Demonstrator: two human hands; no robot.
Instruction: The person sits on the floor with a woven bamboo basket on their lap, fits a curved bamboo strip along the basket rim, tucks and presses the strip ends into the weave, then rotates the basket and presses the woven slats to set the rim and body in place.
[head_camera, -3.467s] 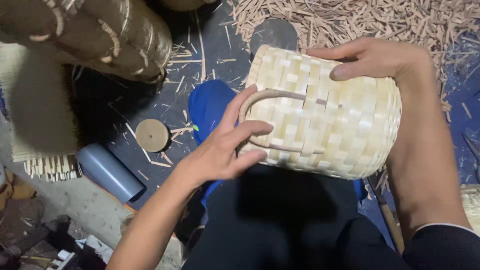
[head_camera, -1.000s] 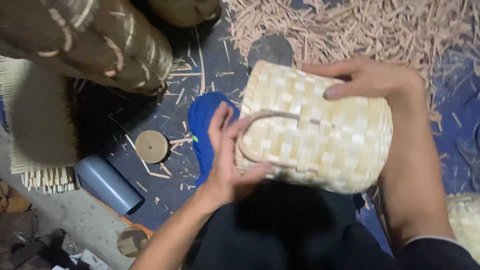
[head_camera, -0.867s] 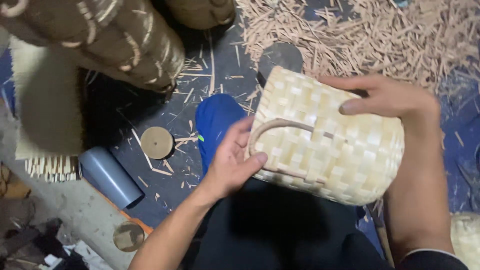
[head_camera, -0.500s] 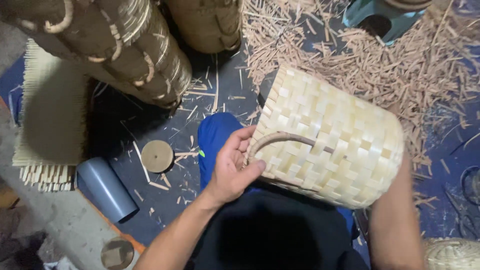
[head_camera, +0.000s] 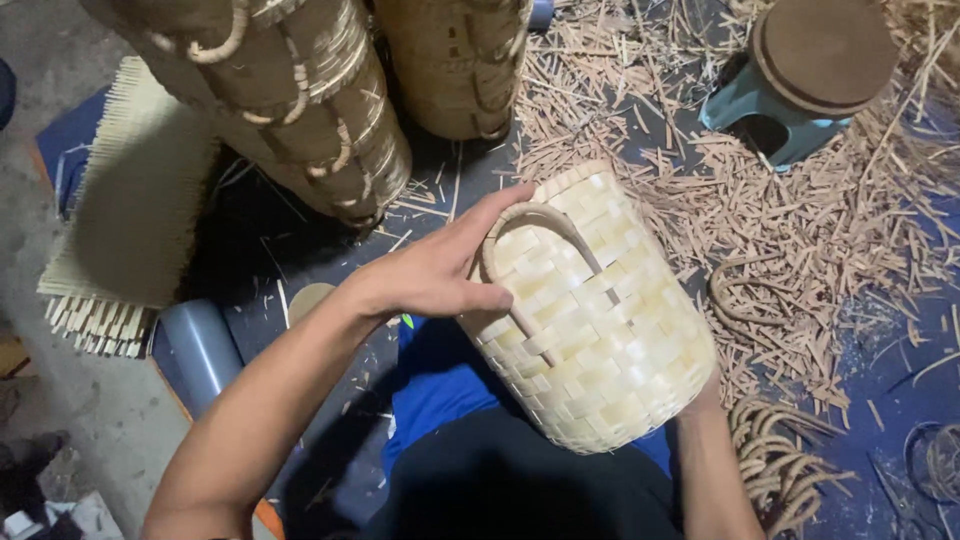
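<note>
A pale woven basket (head_camera: 610, 340) with a bent cane handle (head_camera: 540, 215) on its side lies tilted over my lap. My left hand (head_camera: 440, 275) grips it from the left: the fingers reach along the rim by the handle and the thumb presses on the weave. My right forearm (head_camera: 712, 470) comes up from the lower right to the basket's underside. The right hand itself is hidden beneath the basket and holds it up.
Two stacks of darker woven baskets (head_camera: 290, 110) (head_camera: 460, 60) stand at the back. A teal stool with a brown round seat (head_camera: 800, 70) sits top right amid cane offcuts (head_camera: 800, 240). A woven mat (head_camera: 130, 220), a grey tube (head_camera: 200, 350) and cane coils (head_camera: 780, 465) lie around.
The basket has turned so that its rim points up and away. My right hand left the top edge and went underneath. My left hand slid up to the rim by the handle.
</note>
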